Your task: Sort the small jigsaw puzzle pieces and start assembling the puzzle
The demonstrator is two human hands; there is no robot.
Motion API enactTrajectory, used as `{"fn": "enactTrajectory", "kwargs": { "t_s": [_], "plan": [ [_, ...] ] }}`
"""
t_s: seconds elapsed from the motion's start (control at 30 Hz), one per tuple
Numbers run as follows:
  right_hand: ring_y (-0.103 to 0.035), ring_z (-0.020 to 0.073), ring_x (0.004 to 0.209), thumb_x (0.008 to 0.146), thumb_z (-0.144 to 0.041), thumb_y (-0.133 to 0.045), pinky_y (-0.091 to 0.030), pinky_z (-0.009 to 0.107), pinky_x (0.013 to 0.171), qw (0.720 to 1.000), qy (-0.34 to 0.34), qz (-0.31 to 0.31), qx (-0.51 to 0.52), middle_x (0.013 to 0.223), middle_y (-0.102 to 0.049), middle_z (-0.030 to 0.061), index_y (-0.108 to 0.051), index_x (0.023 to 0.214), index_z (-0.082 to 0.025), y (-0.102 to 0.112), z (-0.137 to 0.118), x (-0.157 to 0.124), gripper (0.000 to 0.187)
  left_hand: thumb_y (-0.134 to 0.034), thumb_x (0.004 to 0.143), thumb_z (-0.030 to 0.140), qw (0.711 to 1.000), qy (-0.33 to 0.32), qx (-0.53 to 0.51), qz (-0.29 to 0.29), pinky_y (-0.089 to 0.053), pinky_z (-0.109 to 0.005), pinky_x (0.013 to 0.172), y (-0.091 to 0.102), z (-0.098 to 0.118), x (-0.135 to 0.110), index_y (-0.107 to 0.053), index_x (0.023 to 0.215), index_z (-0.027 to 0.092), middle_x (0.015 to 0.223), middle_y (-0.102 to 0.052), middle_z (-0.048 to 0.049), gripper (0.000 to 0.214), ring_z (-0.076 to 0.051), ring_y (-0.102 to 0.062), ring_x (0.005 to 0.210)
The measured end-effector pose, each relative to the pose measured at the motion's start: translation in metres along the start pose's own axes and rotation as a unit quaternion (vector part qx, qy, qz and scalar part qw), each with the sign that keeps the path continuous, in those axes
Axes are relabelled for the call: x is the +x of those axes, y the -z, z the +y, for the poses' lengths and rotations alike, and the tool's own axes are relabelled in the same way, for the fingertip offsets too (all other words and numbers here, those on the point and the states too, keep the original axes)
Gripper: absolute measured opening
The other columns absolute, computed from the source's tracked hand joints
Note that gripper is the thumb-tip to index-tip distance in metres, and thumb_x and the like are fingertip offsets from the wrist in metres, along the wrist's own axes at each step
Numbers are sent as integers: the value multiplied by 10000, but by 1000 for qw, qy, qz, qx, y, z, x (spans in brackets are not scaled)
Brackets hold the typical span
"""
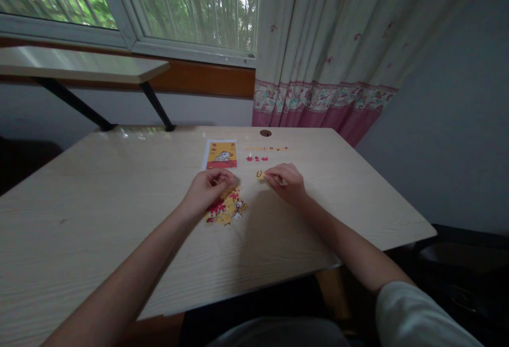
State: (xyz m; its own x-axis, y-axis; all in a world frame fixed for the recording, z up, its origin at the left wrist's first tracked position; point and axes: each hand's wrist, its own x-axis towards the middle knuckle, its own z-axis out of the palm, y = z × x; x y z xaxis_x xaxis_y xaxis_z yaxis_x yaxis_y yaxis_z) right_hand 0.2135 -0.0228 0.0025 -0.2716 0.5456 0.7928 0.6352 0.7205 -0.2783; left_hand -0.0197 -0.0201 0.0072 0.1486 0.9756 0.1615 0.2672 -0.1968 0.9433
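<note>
My right hand [289, 181] pinches a yellow jigsaw piece [260, 175] with a dark curved line on it, at or just above the tabletop. My left hand [210, 188] is closed, fingers curled together over the far edge of a heap of jigsaw pieces [227, 211]; whatever it may hold is hidden. Yellow, red and white pieces lie mixed in that heap. Beyond my left hand lies a picture card [221, 152] of a white animal on a yellow and red ground. To its right are a line of yellowish pieces [267, 149] and a short row of red pieces [257, 159].
The pale wooden table [119, 219] has a round cable hole [265, 133] near its back edge. A raised shelf [79, 64] on black legs stands at the back left. A curtain [318, 71] hangs behind the table, beside a window [194, 7].
</note>
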Motion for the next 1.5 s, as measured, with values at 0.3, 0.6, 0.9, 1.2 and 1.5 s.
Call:
{"fn": "enactTrajectory", "kwargs": {
  "t_s": [0.3,0.6,0.9,1.2,1.5],
  "plan": [
    [-579,125,645,842,-266,-571,-433,277,676,999,-25,36,-6,707,-666,22,-660,769,-197,3,16,1,134,-502,776,351,908,-78,411,-20,-409,-299,633,58,0,8,-706,856,175,831,-675,-99,282,-224,-574,734],
    [-577,123,647,841,-279,-574,-434,282,688,999,-31,3,-11,725,-675,16,-661,791,-209,0,20,-2,122,-443,818,359,891,-68,408,-190,-344,-268,544,70,-1,10,-667,750,157,632,-617,-45,309,-158,-510,553],
    [-559,127,647,836,-287,-570,-428,285,700,998,-55,3,4,717,-654,23,-667,798,-198,2,21,0,137,-537,753,377,900,-67,376,-210,-394,-268,607,68,-9,14,-679,906,155,732,-631,-55,305,-167,-544,629],
    [-528,128,629,758,-306,-596,-411,250,618,965,-259,-32,-29,774,-670,60,-691,802,-143,15,118,21,194,-538,764,284,910,-109,333,-221,-381,-268,618,66,-12,15,-694,827,181,713,-627,-49,198,-166,-533,639],
    [-551,127,624,711,-253,-628,-408,240,611,926,-343,-144,-68,732,-687,78,-705,781,-114,24,194,25,173,-509,779,246,902,-123,346,-227,-369,-263,616,63,-7,14,-658,752,167,693,-605,-40,171,-156,-514,635]
  ]
}}
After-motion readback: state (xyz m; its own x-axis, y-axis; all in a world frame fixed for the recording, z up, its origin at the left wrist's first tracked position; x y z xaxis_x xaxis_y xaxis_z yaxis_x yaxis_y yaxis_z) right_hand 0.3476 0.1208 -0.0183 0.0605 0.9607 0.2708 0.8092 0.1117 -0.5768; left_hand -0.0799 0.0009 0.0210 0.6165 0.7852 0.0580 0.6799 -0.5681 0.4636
